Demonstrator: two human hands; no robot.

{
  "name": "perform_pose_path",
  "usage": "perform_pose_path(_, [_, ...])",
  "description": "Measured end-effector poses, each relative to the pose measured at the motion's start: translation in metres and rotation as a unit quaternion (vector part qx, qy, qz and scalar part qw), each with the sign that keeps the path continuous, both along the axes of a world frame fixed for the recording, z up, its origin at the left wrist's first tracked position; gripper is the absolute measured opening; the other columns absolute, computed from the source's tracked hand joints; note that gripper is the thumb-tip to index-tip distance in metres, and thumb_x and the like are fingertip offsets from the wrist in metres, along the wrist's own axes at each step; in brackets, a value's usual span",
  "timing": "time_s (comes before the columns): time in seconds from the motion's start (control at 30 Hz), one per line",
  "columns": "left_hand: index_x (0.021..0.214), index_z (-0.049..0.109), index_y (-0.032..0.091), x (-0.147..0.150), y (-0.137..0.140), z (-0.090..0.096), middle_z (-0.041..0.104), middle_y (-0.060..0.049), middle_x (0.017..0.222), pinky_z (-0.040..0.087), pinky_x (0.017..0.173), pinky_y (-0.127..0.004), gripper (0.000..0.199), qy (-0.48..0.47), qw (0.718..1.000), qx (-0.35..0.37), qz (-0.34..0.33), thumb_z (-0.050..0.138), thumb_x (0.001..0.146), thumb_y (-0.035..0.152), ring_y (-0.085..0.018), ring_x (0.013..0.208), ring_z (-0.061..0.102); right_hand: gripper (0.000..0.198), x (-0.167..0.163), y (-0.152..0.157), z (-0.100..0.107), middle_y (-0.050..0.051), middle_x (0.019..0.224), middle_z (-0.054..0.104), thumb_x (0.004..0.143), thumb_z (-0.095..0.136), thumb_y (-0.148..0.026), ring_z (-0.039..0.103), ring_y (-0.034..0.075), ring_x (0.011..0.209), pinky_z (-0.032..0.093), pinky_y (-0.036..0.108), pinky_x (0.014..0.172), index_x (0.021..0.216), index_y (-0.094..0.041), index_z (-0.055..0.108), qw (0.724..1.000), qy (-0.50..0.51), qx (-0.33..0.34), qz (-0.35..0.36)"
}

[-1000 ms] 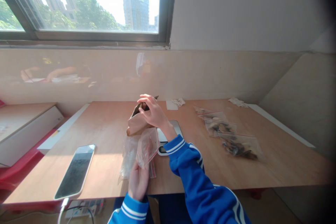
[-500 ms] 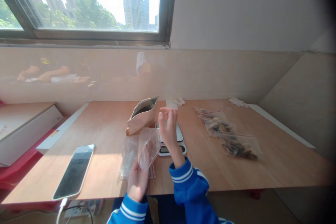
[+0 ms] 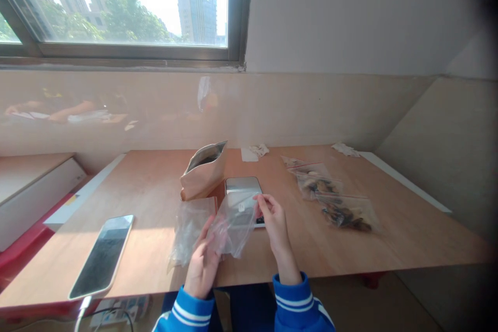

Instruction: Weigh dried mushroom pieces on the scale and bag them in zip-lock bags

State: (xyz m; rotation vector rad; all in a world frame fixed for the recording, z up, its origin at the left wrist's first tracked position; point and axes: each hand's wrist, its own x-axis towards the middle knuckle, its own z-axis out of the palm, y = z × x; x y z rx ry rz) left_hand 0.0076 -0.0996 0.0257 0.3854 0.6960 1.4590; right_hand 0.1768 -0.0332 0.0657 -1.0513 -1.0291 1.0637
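Between my two hands is a clear zip-lock bag (image 3: 235, 223), held above the table in front of the scale. My left hand (image 3: 203, 262) grips its lower left side, fingers closed on the film. The fingertips of my right hand (image 3: 272, 218) pinch its upper right edge. Behind the bag, partly covered by it, sits a white kitchen scale (image 3: 244, 184). An open brown paper pouch (image 3: 204, 176) with a silvery inside stands just left of the scale; its contents are dark and unclear. More clear plastic bags (image 3: 189, 228) lie flat beside my left hand.
Several zip-lock bags, one with dark dried pieces (image 3: 346, 215) and another with brownish pieces (image 3: 317, 184), lie on the right. A phone (image 3: 103, 254) with a white cable lies left. Crumpled tissue (image 3: 260, 150) rests near the wall.
My right hand has come down from above the scale and taken hold of the bag's edge. The bag has swung right and opened out flatter. The view has shifted slightly right.
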Motion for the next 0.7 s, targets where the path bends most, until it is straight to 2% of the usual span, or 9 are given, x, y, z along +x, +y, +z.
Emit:
perform_pose_path(0.13, [0.138, 0.045, 0.020, 0.007, -0.008, 0.020, 0.061, -0.013, 0.127, 0.050, 0.095, -0.043, 0.058, 0.057, 0.995, -0.008, -0.079, 0.059, 0.082, 0.029, -0.028, 0.112, 0.061, 0.034, 0.009, -0.006, -0.001, -0.005, 0.054, 0.046, 0.087, 0.051, -0.054, 0.044, 0.012, 0.052, 0.037, 0.024, 0.051, 0.088, -0.020, 0.057, 0.999, -0.005, 0.021, -0.050])
perform_pose_path(0.2, [0.131, 0.053, 0.016, 0.012, -0.010, 0.028, 0.065, -0.015, 0.118, 0.054, 0.084, -0.039, 0.055, 0.117, 0.987, -0.024, -0.103, 0.061, 0.081, 0.036, -0.028, 0.104, 0.065, 0.035, 0.009, -0.009, 0.001, -0.005, 0.055, 0.046, 0.088, 0.050, -0.055, 0.045, 0.012, 0.053, 0.039, 0.024, 0.052, 0.089, -0.020, 0.057, 0.999, -0.012, 0.027, -0.032])
perform_pose_path(0.27, [0.120, 0.061, 0.014, 0.016, -0.010, 0.033, 0.069, -0.014, 0.109, 0.055, 0.074, -0.032, 0.051, 0.195, 0.976, -0.025, -0.095, 0.068, 0.076, 0.038, -0.025, 0.092, 0.067, 0.037, 0.008, -0.013, 0.004, -0.003, 0.060, 0.049, 0.088, 0.050, -0.056, 0.049, 0.013, 0.056, 0.042, 0.025, 0.054, 0.093, -0.021, 0.058, 1.000, -0.017, 0.025, 0.006])
perform_pose_path(0.37, [0.115, 0.061, 0.015, 0.019, -0.010, 0.040, 0.071, -0.009, 0.097, 0.051, 0.058, -0.025, 0.049, 0.275, 0.961, -0.009, -0.032, 0.069, 0.075, 0.041, -0.017, 0.067, 0.065, 0.047, 0.007, -0.020, 0.008, 0.005, 0.084, 0.060, 0.088, 0.043, -0.061, 0.059, 0.018, 0.073, 0.051, 0.030, 0.060, 0.111, -0.022, 0.054, 0.996, -0.003, -0.007, 0.088])
perform_pose_path(0.47, [0.120, 0.054, 0.019, 0.018, -0.010, 0.047, 0.069, -0.005, 0.092, 0.050, 0.056, -0.024, 0.051, 0.287, 0.957, -0.007, 0.030, 0.063, 0.079, 0.047, -0.012, 0.058, 0.061, 0.056, 0.007, -0.028, 0.010, 0.010, 0.109, 0.059, 0.086, 0.043, -0.065, 0.063, 0.021, 0.087, 0.054, 0.035, 0.067, 0.125, -0.025, 0.043, 0.975, 0.016, -0.053, 0.216])
perform_pose_path(0.53, [0.122, 0.052, 0.021, 0.015, -0.009, 0.051, 0.068, -0.004, 0.090, 0.050, 0.057, -0.025, 0.053, 0.287, 0.956, -0.007, 0.057, 0.062, 0.078, 0.050, -0.012, 0.059, 0.060, 0.059, 0.006, -0.032, 0.009, 0.008, 0.104, 0.062, 0.080, 0.055, -0.064, 0.065, 0.020, 0.082, 0.052, 0.033, 0.065, 0.122, -0.025, 0.043, 0.939, 0.008, -0.083, 0.332])
perform_pose_path(0.6, [0.122, 0.050, 0.021, 0.012, -0.008, 0.052, 0.066, -0.002, 0.085, 0.049, 0.054, -0.023, 0.055, 0.297, 0.951, -0.007, 0.084, 0.060, 0.078, 0.053, -0.011, 0.056, 0.057, 0.058, 0.004, -0.035, 0.008, 0.003, 0.088, 0.065, 0.073, 0.067, -0.058, 0.065, 0.018, 0.073, 0.050, 0.030, 0.062, 0.114, -0.023, 0.046, 0.899, -0.006, -0.108, 0.425])
perform_pose_path(0.63, [0.121, 0.050, 0.021, 0.010, -0.008, 0.051, 0.063, 0.000, 0.079, 0.046, 0.049, -0.021, 0.055, 0.310, 0.946, -0.006, 0.097, 0.059, 0.079, 0.054, -0.010, 0.052, 0.053, 0.056, 0.003, -0.036, 0.008, 0.001, 0.079, 0.066, 0.071, 0.070, -0.055, 0.064, 0.016, 0.069, 0.048, 0.029, 0.063, 0.110, -0.022, 0.047, 0.888, -0.012, -0.113, 0.445])
perform_pose_path(0.7, [0.122, 0.050, 0.022, 0.005, -0.008, 0.046, 0.054, 0.005, 0.066, 0.037, 0.040, -0.018, 0.053, 0.342, 0.933, -0.005, 0.117, 0.056, 0.080, 0.055, -0.007, 0.043, 0.043, 0.048, 0.001, -0.037, 0.008, -0.003, 0.066, 0.063, 0.072, 0.071, -0.051, 0.063, 0.014, 0.062, 0.047, 0.029, 0.065, 0.100, -0.021, 0.047, 0.888, -0.026, -0.113, 0.444])
